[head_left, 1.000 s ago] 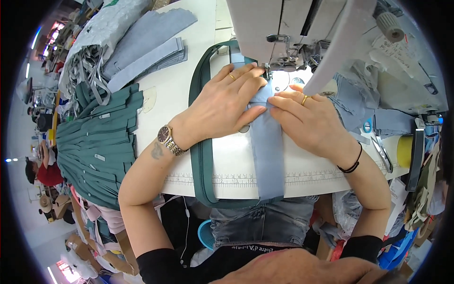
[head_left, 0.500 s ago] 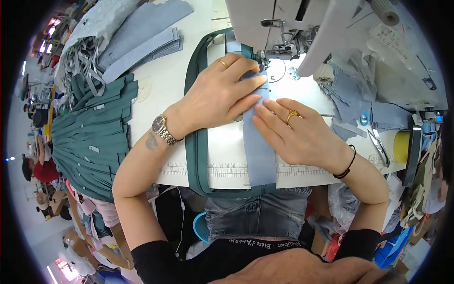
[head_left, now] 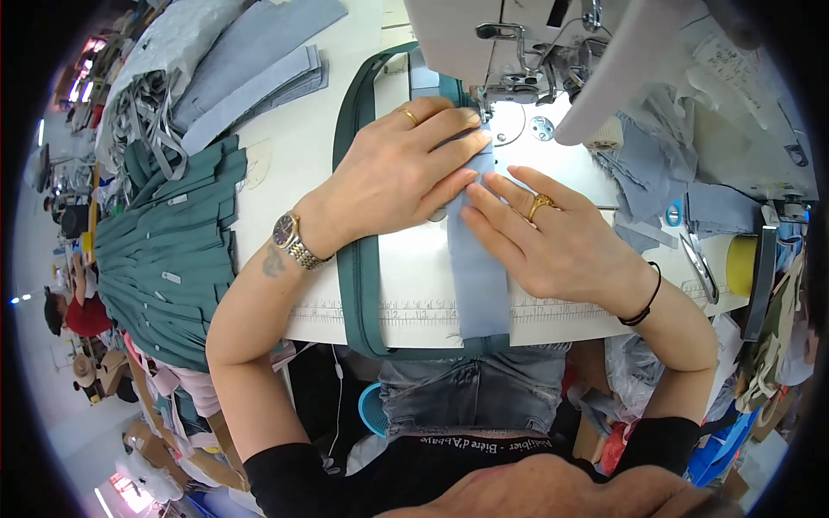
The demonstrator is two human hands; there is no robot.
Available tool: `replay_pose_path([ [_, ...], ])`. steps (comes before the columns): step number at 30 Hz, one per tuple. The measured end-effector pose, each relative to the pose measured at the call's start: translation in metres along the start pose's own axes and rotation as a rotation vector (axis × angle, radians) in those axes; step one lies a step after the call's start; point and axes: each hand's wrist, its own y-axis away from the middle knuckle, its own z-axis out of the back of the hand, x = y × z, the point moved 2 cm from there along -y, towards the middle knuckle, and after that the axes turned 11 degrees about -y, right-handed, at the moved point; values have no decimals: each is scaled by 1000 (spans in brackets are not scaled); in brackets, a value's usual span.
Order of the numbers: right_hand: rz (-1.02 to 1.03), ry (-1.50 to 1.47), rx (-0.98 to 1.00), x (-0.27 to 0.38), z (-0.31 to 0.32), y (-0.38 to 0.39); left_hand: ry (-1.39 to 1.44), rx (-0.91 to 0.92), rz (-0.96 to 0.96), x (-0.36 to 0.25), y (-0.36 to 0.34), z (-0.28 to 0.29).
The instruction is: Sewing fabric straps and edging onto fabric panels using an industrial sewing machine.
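My left hand (head_left: 408, 171) has bent fingers pinching a light blue-grey fabric strip (head_left: 479, 276) just by the presser foot (head_left: 484, 110) of a white sewing machine (head_left: 449, 34). My right hand (head_left: 548, 246) rests over the strip farther toward me, fingers extended and slightly apart. Beside and partly beneath the strip runs a long dark green zipper tape (head_left: 354, 285), looping down over the table's front edge. My left fingertips hide part of the stitching area.
Left are pleated green zipper pieces (head_left: 173, 242), grey-blue cut panels (head_left: 250, 104) and a plastic bag (head_left: 173, 47). Right lie fabric scraps (head_left: 648, 190), scissors (head_left: 704, 268) and a yellow roll (head_left: 739, 274). A person in red (head_left: 86, 315) is at far left.
My right hand has slid slightly toward me and its fingers have spread. The strip's folded-looking part under my fingers now lies flatter; the strip has shifted slightly toward the machine.
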Motion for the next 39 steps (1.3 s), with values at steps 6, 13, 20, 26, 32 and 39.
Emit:
replay_pose_path([
  [6, -22, -100, 77, 5, 5, 0, 12, -9, 21, -1, 5, 0],
  [13, -79, -164, 91, 7, -1, 4, 15, 46, 38, 6, 5, -3],
  [20, -36, -178, 66, 3, 0, 0, -12, 30, 45, 11, 5, -7],
  [26, -21, -141, 90, 7, -6, 2, 29, -12, 17, 6, 5, -4],
  [32, -98, -182, 91, 10, -10, -7, 12, -75, 10, 4, 7, -4],
  [39, -164, -111, 90, 2, -9, 0, 93, -34, 28, 4, 1, -8],
])
